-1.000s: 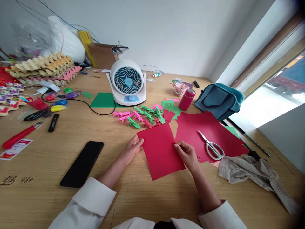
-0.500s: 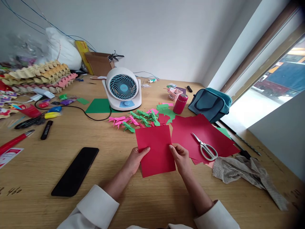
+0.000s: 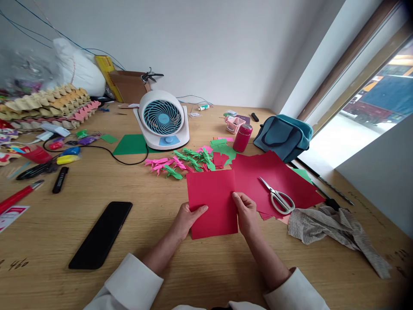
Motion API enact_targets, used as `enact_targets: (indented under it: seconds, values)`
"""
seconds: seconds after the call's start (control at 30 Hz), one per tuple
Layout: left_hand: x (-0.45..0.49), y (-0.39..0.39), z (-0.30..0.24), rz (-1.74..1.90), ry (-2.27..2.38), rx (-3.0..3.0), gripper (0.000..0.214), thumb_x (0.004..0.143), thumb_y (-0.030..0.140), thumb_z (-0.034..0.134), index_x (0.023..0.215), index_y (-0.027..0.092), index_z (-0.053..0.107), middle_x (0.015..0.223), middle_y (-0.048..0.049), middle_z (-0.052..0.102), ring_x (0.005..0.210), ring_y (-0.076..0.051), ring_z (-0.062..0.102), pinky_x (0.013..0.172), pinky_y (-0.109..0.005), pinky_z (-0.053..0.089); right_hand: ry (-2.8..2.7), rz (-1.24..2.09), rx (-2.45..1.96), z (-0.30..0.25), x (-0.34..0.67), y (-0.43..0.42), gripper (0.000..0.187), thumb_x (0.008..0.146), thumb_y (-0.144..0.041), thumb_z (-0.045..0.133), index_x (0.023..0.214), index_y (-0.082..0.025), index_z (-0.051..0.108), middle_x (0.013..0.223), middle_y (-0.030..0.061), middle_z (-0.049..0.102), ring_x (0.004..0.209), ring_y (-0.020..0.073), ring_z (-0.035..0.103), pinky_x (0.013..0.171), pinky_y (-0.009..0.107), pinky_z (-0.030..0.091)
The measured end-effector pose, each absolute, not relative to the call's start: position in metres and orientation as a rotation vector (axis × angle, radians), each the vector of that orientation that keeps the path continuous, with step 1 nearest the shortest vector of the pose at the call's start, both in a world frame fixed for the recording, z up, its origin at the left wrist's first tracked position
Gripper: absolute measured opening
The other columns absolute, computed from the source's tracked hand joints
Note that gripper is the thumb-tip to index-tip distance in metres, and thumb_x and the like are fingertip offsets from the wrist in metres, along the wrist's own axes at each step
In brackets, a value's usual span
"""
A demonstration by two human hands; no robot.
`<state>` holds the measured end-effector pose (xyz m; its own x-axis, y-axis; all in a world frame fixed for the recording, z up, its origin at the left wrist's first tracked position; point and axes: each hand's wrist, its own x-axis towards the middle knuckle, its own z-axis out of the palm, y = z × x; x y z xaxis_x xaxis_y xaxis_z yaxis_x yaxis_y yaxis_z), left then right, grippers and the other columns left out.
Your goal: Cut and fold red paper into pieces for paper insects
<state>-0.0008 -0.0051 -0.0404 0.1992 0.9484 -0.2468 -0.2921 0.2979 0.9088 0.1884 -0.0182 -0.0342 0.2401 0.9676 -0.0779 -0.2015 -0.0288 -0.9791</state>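
Note:
A rectangular sheet of red paper (image 3: 213,193) is held up above the table in both hands. My left hand (image 3: 186,218) grips its left edge, thumb lying across the front and fingers hidden behind. At the right edge my right hand (image 3: 247,211) pinches the sheet between thumb and fingers. White-handled scissors (image 3: 277,196) lie to the right on larger red sheets (image 3: 251,172). Just beyond the held paper are several pink cutouts (image 3: 159,164) and green cutouts (image 3: 193,160), with small red pieces (image 3: 220,160) beside them.
A fan (image 3: 164,118) stands at the back, near a green sheet (image 3: 129,144). A red can-shaped container (image 3: 242,137) and a teal bag (image 3: 284,135) are at the back right. A black phone (image 3: 101,234) lies at left, a grey cloth (image 3: 335,234) at right.
The held red sheet is turned slightly more upright. My left thumb sits a little lower on it and my right hand a little higher. The whole view has shifted slightly.

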Motion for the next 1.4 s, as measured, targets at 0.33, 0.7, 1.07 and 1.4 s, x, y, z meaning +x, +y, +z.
enact_targets:
  seconds: [0.33,0.7,1.07,1.4]
  values:
    - [-0.003,-0.003,-0.044,1.092,1.065,0.799,0.043,0.058,0.035,0.088,0.094,0.016,0.074,0.098,-0.0077,0.077,0.089,-0.025,0.071,0.079,-0.034,0.055,-1.055,0.798,-1.337,-0.028,0.219,-0.008,0.036,0.087,-0.051,0.057,0.100,-0.019,0.068,0.083,0.0053,0.069,0.068,0.0171,0.059,0.064,0.030,0.048]
    - [-0.027,0.012,-0.035,1.169,0.862,0.410,0.041,0.063,0.026,0.085,0.100,0.018,0.070,0.099,-0.0043,0.077,0.098,-0.023,0.071,0.093,-0.038,0.054,-1.456,-0.192,-2.293,-0.068,0.356,-0.021,0.038,0.084,-0.040,0.052,0.106,-0.015,0.071,0.093,0.0148,0.060,0.084,0.0278,0.056,0.078,0.039,0.045]
    - [-0.038,0.015,-0.045,1.131,0.825,0.280,0.047,0.068,0.030,0.082,0.110,0.016,0.067,0.106,-0.0088,0.075,0.103,-0.027,0.070,0.098,-0.042,0.053,-1.433,-0.095,-2.558,-0.062,0.366,-0.023,0.042,0.084,-0.046,0.056,0.109,-0.015,0.068,0.102,0.0190,0.064,0.088,0.0328,0.061,0.073,0.041,0.045]
    - [-0.055,0.025,-0.038,1.342,0.708,0.085,0.034,0.083,0.027,0.070,0.116,0.018,0.065,0.102,-0.0046,0.076,0.100,-0.021,0.070,0.098,-0.036,0.053,-1.410,1.000,-1.446,-0.021,0.264,-0.031,0.047,0.082,-0.057,0.060,0.112,-0.021,0.062,0.086,0.0061,0.062,0.078,0.0219,0.058,0.066,0.031,0.046]
